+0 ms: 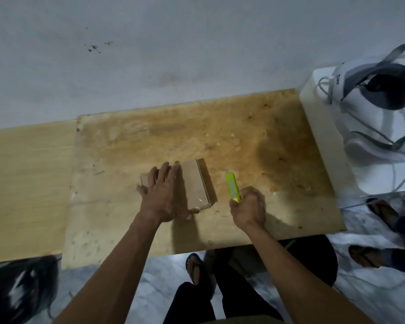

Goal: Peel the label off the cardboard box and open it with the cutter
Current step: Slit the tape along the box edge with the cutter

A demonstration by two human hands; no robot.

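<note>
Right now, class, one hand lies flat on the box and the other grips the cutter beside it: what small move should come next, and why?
Probably bring the cutter over to the box. The left hand already steadies it, and the right hand holds the cutter just beside it, not touching.

The left hand (164, 192) lies flat over the box (194, 183), hiding its left half, so any label there cannot be seen. The right hand (249, 208) covers the cutter (233, 187) at its near end. The headset (381, 99) is cut off by the right edge.
</note>
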